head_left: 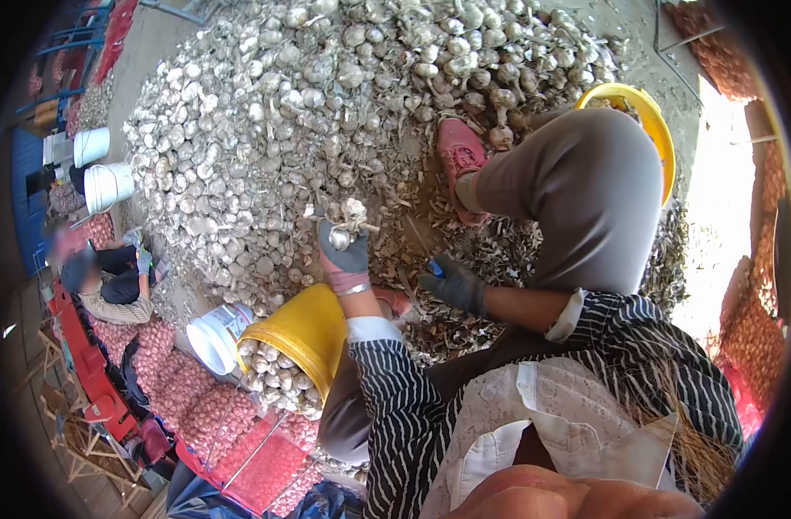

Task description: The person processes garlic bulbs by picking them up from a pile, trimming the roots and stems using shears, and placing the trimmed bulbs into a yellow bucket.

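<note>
My left hand [345,257], in a grey and pink glove, is closed around a few garlic bulbs [350,218] with short stems. To its right, my right hand [456,287] wears a dark glove and grips a knife [434,266] by its blue handle, the thin blade pointing up and left, apart from the bulbs. A large heap of garlic [266,130] spreads beyond both hands. Dry trimmings [499,251] lie on the ground around my right hand and between my legs. Beside my left forearm a yellow bucket [326,324] is tipped over, full of garlic bulbs.
A white bucket [212,346] leans beside the yellow one. Another yellow bucket [659,130] stands beyond my right knee. Red net sacks of garlic [214,424] line the lower left. A person [114,285] in gloves sits at the left, near two white buckets [108,186].
</note>
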Motion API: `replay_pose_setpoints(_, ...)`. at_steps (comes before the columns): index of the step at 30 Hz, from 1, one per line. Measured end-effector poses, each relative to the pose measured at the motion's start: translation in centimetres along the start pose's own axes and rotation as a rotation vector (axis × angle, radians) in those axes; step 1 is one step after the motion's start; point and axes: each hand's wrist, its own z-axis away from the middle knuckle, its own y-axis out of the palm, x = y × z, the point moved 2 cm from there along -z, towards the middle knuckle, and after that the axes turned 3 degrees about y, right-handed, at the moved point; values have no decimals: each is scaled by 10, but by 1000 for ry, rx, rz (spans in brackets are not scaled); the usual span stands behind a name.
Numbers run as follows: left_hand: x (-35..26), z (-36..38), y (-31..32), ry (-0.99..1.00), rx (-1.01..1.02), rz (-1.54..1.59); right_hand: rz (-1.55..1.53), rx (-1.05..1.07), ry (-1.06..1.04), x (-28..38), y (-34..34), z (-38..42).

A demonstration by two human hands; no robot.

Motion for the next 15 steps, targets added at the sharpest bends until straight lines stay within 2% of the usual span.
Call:
replay_pose_setpoints(1, -14, 8, 30, -45, 102, 18, -25, 9, -85, -22, 14, -10)
replay_pose_setpoints(2, -26, 18, 64, 6, 195, -3, -45, 13, -167, -43, 26, -18)
replay_pose_setpoints(4, -42, 46, 140, 28, 432, -37, -122, 92, 7, -32, 30, -4)
replay_pose_setpoints(5, -48, 63, 179, 7, 571, -58, -33, 64, -3, -22, 28, 3)
replay_pose_setpoints(7, -43, 92, 246, 92, 536, -202, 48, 27, -25, -6, 31, 18)
replay_pose_setpoints(8, -39, 105, 274, 105, 671, -272, -62, 38, 3, 0, 37, 27)
replay_pose_setpoints(9, -30, 122, 299, 367, 710, -622, -174, 53, 32, 5, 38, 34)
replay_pose_setpoints(11, -23, 129, 343, 1110, 1158, -1308, -126, 9, -48, 19, 32, 51)
replay_pose_setpoints(13, 5, 140, 371, 1383, 1416, -1409, -71, -17, -134, 20, 32, 51)
replay_pose_setpoints(15, 40, 157, 389, 118, 1095, -1164, -148, -25, -168, 2, 49, 34)
